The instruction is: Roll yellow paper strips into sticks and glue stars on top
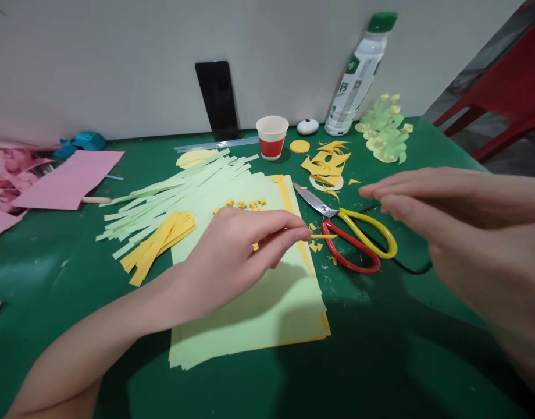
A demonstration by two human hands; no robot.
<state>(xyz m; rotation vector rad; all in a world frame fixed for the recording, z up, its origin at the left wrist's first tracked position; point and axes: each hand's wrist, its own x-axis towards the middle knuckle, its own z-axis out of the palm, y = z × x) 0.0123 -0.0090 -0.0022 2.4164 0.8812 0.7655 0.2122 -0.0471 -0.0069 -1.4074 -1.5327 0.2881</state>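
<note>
My left hand (245, 247) is closed in a pinch above a stack of pale green paper (250, 326). From its fingertips a thin yellow paper strip (324, 236) sticks out to the right, over the red handle of the scissors (332, 212). My right hand (468, 233) is raised at the right, fingers stretched out and thumb a little apart, with nothing visible in it. Small folded yellow paper stars (252, 205) lie on the stack behind my left hand, which partly hides them. Yellow strips (163, 241) and pale green strips (180, 180) are spread to the left.
Along the back stand a black phone (217, 99), a red and white paper cup (271, 137), a white earbud case (307, 127) and a leaning bottle (359, 75). Yellow paper scraps (328, 163) and a paper plant (385, 128) lie right. Pink paper (71, 180) is left.
</note>
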